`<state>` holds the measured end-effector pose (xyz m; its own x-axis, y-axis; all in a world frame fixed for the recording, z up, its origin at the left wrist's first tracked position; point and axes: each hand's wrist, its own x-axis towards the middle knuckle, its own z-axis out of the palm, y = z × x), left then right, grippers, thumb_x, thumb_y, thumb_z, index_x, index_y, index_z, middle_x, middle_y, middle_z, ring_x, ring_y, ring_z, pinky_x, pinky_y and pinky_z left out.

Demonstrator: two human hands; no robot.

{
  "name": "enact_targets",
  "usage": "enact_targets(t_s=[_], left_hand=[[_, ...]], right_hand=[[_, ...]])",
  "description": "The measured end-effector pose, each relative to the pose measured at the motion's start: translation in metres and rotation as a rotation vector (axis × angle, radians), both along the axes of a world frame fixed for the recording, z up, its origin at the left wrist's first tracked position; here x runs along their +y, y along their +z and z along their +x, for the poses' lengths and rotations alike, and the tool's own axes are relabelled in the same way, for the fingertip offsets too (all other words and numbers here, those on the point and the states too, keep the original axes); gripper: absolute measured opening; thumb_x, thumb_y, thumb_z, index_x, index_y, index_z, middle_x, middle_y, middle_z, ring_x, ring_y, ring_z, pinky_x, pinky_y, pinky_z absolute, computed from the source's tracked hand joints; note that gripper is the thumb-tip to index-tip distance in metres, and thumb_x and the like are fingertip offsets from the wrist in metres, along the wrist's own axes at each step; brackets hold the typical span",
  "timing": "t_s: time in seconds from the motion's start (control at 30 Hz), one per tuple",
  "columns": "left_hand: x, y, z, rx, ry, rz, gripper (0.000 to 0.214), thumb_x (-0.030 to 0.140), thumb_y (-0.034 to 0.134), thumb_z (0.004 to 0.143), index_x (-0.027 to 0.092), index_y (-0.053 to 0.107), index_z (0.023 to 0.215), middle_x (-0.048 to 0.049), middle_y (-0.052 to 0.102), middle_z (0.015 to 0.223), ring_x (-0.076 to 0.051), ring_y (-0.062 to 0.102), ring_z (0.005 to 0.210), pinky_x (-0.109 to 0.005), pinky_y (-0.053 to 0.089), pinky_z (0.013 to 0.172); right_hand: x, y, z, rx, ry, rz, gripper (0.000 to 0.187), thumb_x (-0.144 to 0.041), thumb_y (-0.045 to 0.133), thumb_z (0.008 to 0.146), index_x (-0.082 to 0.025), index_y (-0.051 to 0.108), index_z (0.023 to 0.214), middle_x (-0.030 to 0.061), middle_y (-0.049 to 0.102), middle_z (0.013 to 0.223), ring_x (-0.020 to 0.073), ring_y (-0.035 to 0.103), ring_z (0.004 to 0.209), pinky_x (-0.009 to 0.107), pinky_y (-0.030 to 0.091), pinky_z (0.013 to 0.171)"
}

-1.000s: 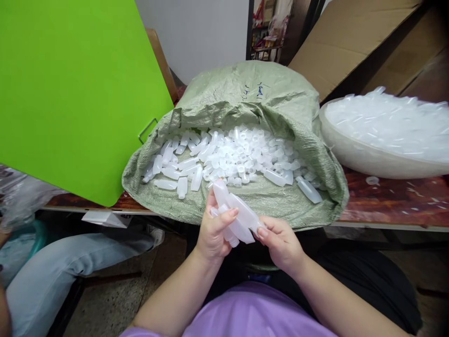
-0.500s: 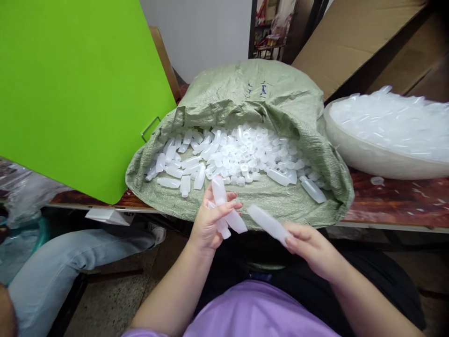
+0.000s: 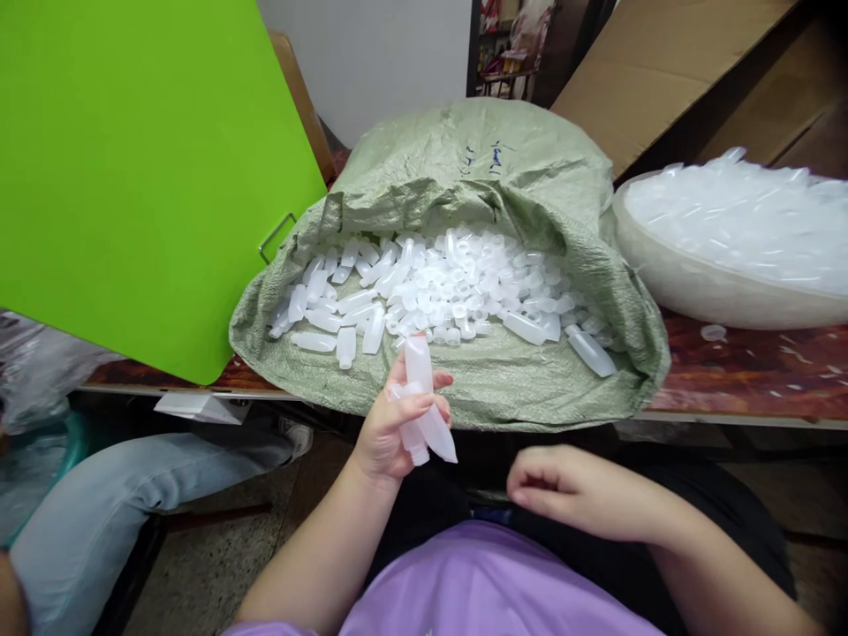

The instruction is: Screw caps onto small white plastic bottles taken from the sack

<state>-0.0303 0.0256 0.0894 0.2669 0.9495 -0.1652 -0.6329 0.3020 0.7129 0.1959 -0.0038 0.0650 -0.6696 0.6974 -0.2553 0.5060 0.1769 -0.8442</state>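
My left hand (image 3: 392,422) is closed round a few small translucent white plastic bottles (image 3: 420,397), held in front of the table edge. My right hand (image 3: 563,488) hovers low over my lap with its fingers loosely curled, and no bottle shows in it. Beyond both hands a green woven sack (image 3: 477,168) lies open on the table. Inside the sack is a heap of several identical white bottles (image 3: 437,287).
A large white basin (image 3: 702,291) heaped with clear plastic pieces stands on the wooden table (image 3: 748,371) at the right. A bright green board (image 3: 139,168) covers the upper left. Another person's leg in light jeans (image 3: 112,503) is at the lower left. Cardboard (image 3: 655,62) leans behind.
My right hand pulled one bottle out of the left hand's bunch, carried it right, then dropped toward my lap; that bottle is no longer visible. The left hand kept its bottles.
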Motion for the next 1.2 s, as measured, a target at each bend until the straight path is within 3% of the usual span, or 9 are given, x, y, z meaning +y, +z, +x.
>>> enact_targets(t_s=[0.07,0.17,0.27,0.37,0.5,0.63,0.73,0.87,1.2], left_hand=[[0.0,0.002,0.002,0.092,0.024,0.017,0.081,0.015,0.073,0.061,0.032,0.035,0.131,0.0009,0.06,0.084,-0.01,0.058,0.057,-0.021,0.046,0.055],[-0.005,0.006,0.007,0.222,0.017,0.054,0.085,0.012,0.077,0.059,0.03,0.035,0.131,0.0013,0.06,0.082,-0.009,0.059,0.06,-0.022,0.047,0.059],[-0.018,0.007,0.012,0.284,-0.088,0.087,0.087,0.01,0.078,0.058,0.029,0.036,0.131,0.0006,0.06,0.083,-0.008,0.057,0.059,-0.02,0.046,0.057],[-0.037,0.0,0.017,0.286,-0.311,0.07,0.089,0.01,0.08,0.056,0.03,0.037,0.131,-0.0002,0.06,0.084,-0.008,0.056,0.058,-0.019,0.045,0.054],[-0.055,-0.015,0.016,0.26,-0.554,-0.002,0.088,0.013,0.084,0.051,0.028,0.043,0.127,-0.0012,0.06,0.082,-0.01,0.058,0.061,-0.023,0.047,0.057],[-0.059,-0.025,0.008,0.229,-0.604,-0.048,0.087,0.016,0.083,0.053,0.029,0.042,0.128,-0.0015,0.06,0.082,-0.014,0.062,0.067,-0.026,0.049,0.061],[-0.058,-0.026,0.007,0.202,-0.617,-0.057,0.086,0.016,0.083,0.053,0.029,0.04,0.127,-0.0013,0.061,0.082,-0.016,0.064,0.068,-0.028,0.05,0.062],[-0.055,-0.019,0.012,0.239,-0.695,-0.018,0.072,0.015,0.082,0.053,0.022,0.05,0.117,-0.0042,0.063,0.083,-0.018,0.063,0.07,-0.031,0.051,0.063],[-0.044,-0.02,0.022,0.421,-0.91,0.1,0.052,0.019,0.084,0.045,0.019,0.062,0.093,-0.0033,0.065,0.081,-0.021,0.063,0.073,-0.032,0.052,0.065]], right_hand=[[0.022,0.027,-0.009,0.041,-0.133,0.249,0.018,-0.031,0.048,0.087,-0.022,0.064,0.084,0.0016,0.065,0.079,0.0153,0.059,0.071,0.025,0.046,0.064],[0.07,0.044,-0.026,-0.313,-0.391,0.696,0.025,-0.021,0.044,0.087,-0.018,0.062,0.103,0.0092,0.063,0.098,0.0213,0.059,0.088,0.032,0.045,0.074],[0.112,0.04,-0.043,-0.61,-0.329,0.745,0.028,-0.015,0.045,0.084,-0.015,0.06,0.107,0.0127,0.062,0.103,0.0237,0.059,0.092,0.031,0.044,0.074],[0.126,0.03,-0.054,-0.635,-0.302,0.732,0.026,-0.013,0.044,0.083,-0.011,0.062,0.101,0.0154,0.062,0.095,0.0256,0.06,0.087,0.033,0.044,0.072],[0.101,0.031,-0.043,-0.542,-0.391,0.71,0.033,-0.022,0.046,0.084,-0.01,0.058,0.113,0.0151,0.058,0.099,0.0243,0.059,0.084,0.035,0.046,0.073],[0.048,0.037,-0.017,0.073,-0.387,0.523,0.026,-0.031,0.056,0.082,-0.021,0.062,0.105,0.0062,0.058,0.093,0.0183,0.058,0.08,0.031,0.048,0.073],[0.009,0.035,-0.009,0.343,-0.312,0.341,0.025,-0.025,0.059,0.08,-0.026,0.062,0.105,0.0052,0.062,0.094,0.0194,0.06,0.084,0.032,0.05,0.074],[-0.016,0.027,-0.01,0.425,-0.218,0.308,0.036,-0.016,0.061,0.079,-0.03,0.062,0.112,0.0046,0.068,0.098,0.0202,0.063,0.09,0.034,0.051,0.078],[-0.018,0.038,0.002,0.474,0.038,-0.071,0.032,-0.013,0.06,0.079,-0.026,0.063,0.108,0.0055,0.068,0.103,0.0201,0.064,0.094,0.035,0.051,0.08]])
